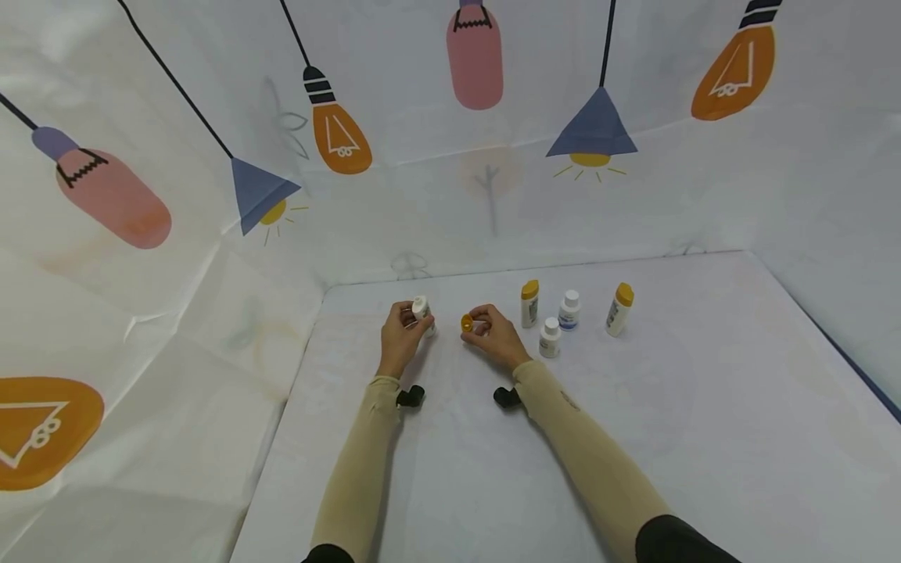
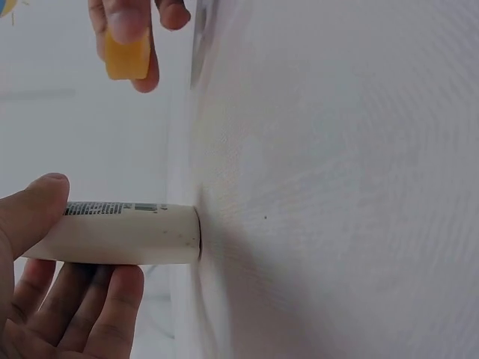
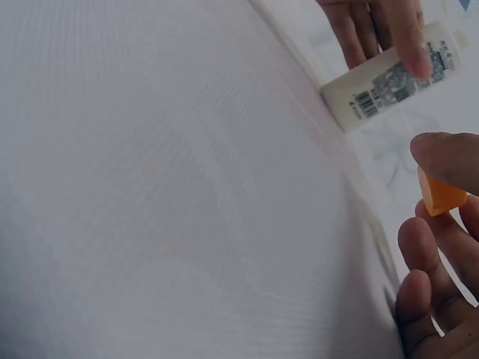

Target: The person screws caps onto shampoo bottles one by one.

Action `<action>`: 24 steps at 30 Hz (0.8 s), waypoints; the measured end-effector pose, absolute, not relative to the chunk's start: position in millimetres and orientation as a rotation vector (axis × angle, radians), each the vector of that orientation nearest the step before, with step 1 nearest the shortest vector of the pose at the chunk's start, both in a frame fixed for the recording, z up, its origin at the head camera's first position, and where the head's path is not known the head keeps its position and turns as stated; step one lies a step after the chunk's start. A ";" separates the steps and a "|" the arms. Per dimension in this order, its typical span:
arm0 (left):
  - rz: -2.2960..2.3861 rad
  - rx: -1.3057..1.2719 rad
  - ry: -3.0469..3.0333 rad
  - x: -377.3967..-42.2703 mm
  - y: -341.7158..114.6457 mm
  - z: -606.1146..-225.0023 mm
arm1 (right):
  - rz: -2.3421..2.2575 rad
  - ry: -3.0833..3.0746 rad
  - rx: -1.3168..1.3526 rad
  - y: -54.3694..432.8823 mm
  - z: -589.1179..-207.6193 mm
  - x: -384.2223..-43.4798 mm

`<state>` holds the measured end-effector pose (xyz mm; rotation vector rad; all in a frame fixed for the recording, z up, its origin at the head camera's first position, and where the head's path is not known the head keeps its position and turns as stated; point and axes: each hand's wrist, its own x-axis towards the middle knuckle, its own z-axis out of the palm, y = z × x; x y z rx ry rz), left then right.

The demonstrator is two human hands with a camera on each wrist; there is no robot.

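Observation:
My left hand [image 1: 400, 338] grips a white bottle [image 2: 135, 233] with a printed label and barcode; its top shows no yellow cap. In the left wrist view the thumb lies on one side and the fingers on the other, with the bottle's base right at the white table. A short gap to the right, my right hand [image 1: 495, 336] pinches a yellow-orange cap [image 3: 441, 193] between thumb and fingers. The cap is apart from the bottle and held above the table. Its hollow side shows in the head view.
Right of my right hand stand two yellow-capped bottles [image 1: 529, 303], [image 1: 619, 310] and two smaller white-capped bottles [image 1: 569, 310], [image 1: 550, 338]. A white table [image 1: 704, 438] lies beneath, and a white sheet [image 1: 422, 211] with printed lamps hangs behind and at the left.

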<state>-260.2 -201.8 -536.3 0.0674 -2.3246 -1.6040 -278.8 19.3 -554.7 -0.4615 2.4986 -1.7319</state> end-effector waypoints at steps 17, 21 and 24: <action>-1.600 -0.106 -2.352 -238.0 -202.6 -540.6 | -1.804 2.439 -0.625 28.1 -546.1 -261.2; -1.534 -0.212 -2.393 -229.9 -199.5 -538.8 | -1.829 2.442 -0.684 30.0 -543.8 -258.9; -1.417 -0.342 -2.440 -222.6 -196.8 -537.3 | -1.831 2.432 -0.726 31.2 -543.8 -258.9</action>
